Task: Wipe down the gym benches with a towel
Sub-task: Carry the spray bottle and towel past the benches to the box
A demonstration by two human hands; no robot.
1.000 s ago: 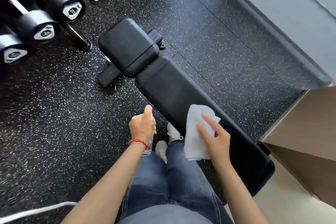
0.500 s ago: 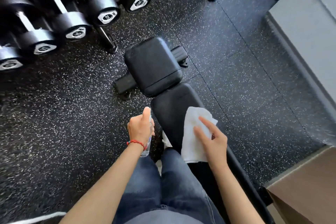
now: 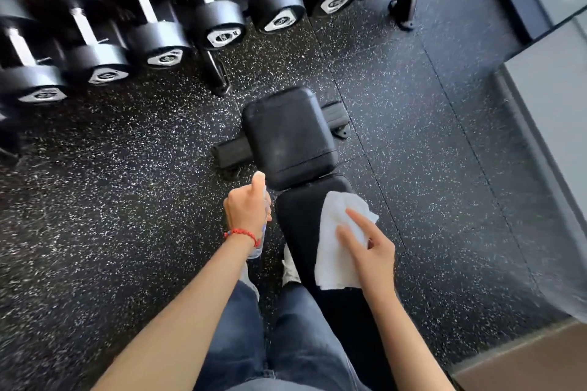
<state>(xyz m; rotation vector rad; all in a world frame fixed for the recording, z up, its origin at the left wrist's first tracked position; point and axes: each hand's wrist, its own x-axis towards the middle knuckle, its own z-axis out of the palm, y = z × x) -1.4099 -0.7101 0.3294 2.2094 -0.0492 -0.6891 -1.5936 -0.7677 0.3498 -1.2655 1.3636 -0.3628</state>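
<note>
Bench [image 3: 290, 136] now nearer centre; right hand [image 3: 370, 251] flat on towel [image 3: 336, 251], left hand [image 3: 247, 209] clamped on bottle [image 3: 259, 247].

A gym floor [image 3: 413, 143] of dark rubber tiles flecked with white. Along the top, a row of black dumbbells [image 3: 219, 22] rests on a rack. A grey wall [image 3: 552, 95] runs down the right side, brightly lit.

This is a gym's free-weight corner. Black dumbbells [image 3: 219, 25] sit racked in a row over speckled rubber floor tiles [image 3: 413, 124]. A padded black weight bench [image 3: 289, 136] stands just before them.
</note>
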